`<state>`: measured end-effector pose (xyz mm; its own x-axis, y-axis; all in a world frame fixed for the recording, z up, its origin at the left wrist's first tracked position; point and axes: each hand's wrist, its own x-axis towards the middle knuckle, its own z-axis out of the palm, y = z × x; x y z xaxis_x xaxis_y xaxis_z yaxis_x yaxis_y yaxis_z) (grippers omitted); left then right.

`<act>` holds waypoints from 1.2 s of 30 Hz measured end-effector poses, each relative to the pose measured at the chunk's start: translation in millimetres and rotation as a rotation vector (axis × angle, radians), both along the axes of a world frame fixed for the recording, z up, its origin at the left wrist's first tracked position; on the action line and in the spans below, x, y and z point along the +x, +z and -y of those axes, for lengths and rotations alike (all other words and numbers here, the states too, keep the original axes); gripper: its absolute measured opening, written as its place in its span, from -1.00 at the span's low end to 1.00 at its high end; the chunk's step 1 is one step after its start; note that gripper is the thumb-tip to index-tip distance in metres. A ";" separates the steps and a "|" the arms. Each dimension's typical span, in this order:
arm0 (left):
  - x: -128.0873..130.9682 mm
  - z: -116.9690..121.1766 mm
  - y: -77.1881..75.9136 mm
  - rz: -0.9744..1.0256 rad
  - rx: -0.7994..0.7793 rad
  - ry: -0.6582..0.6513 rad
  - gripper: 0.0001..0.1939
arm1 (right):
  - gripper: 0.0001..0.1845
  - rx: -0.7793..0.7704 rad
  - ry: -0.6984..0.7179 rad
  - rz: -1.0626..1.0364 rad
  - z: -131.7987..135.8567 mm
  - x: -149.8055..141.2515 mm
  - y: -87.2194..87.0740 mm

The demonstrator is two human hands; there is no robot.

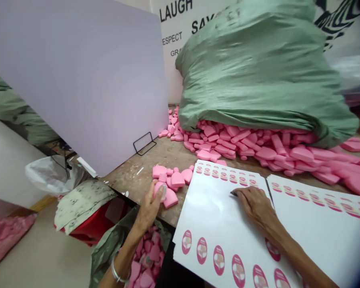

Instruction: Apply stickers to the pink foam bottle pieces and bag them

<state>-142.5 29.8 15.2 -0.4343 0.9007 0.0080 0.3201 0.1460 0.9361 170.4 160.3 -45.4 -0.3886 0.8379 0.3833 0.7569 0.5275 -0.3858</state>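
Note:
My left hand (151, 204) is closed round a pink foam piece (159, 189) at the near edge of a small pile of pink foam pieces (172, 179) on the wooden table (168, 154). My right hand (253, 202) lies knuckles up on a white sticker sheet (216, 212), fingers curled and fingertips pressed to the sheet; what they pinch is hidden. The sheet carries a row of pink oval stickers (225, 175) along its far edge and another row near me. A silver bangle (117, 274) is on my left wrist.
A big green sack (258, 68) spills a long heap of pink foam pieces (258, 146) across the back of the table. A second sticker sheet (321, 216) lies at right. A lilac board (87, 72) stands on a wire stand at left. Below the table edge, a green bag (108, 246) holds pink pieces.

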 end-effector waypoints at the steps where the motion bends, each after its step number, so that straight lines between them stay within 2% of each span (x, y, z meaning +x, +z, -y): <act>1: -14.5 -2.8 -4.9 -0.099 0.044 0.027 -0.58 | -0.60 0.017 -0.017 0.050 -2.7 1.3 -1.6; 3: -40.7 -10.5 -14.9 -0.249 0.112 0.054 -0.59 | -0.62 0.077 -0.075 0.177 -5.7 3.1 1.7; 6: -70.1 -23.9 -28.8 -0.416 0.166 0.047 -0.57 | -0.65 0.231 -0.164 0.357 -5.3 -3.8 22.1; 8: -82.6 -34.0 -35.7 -0.454 0.173 -0.001 -0.57 | -0.62 0.251 -0.109 0.374 -4.4 -21.7 40.2; 11: -92.8 -53.1 -42.4 -0.427 0.183 -0.043 -0.60 | -0.50 0.099 0.153 0.313 -9.3 -69.2 60.7; 13: -95.9 -69.0 -45.5 -0.409 0.190 -0.044 -0.58 | -0.39 -0.010 0.269 0.363 -18.9 -106.3 66.0; 16: -98.8 -92.8 -49.0 -0.394 0.196 -0.102 -0.57 | -0.23 -0.146 0.341 0.609 -37.2 -153.6 65.5; 18: -100.3 -104.1 -49.9 -0.386 0.194 -0.193 -0.58 | -0.25 -0.172 0.365 0.734 -46.4 -174.7 64.0; 21: -101.3 -107.8 -48.8 -0.367 0.179 -0.310 -0.59 | -0.35 -0.199 0.399 0.746 -48.5 -191.7 61.8; 24: -102.5 -93.5 -47.1 -0.347 0.164 -0.345 -0.58 | -0.36 -0.272 0.457 0.697 -34.8 -199.7 56.5; 27: -108.4 -64.0 -46.8 -0.321 0.148 -0.340 -0.61 | -0.40 -0.267 0.485 0.637 -5.1 -209.1 48.2; 33: -130.6 23.7 -48.9 -0.271 0.149 -0.221 -0.68 | -0.42 -0.233 0.460 0.555 90.3 -241.0 37.7; 36: -136.0 70.0 -57.1 -0.262 0.146 -0.126 -0.67 | -0.41 -0.203 0.482 0.496 135.4 -254.6 32.4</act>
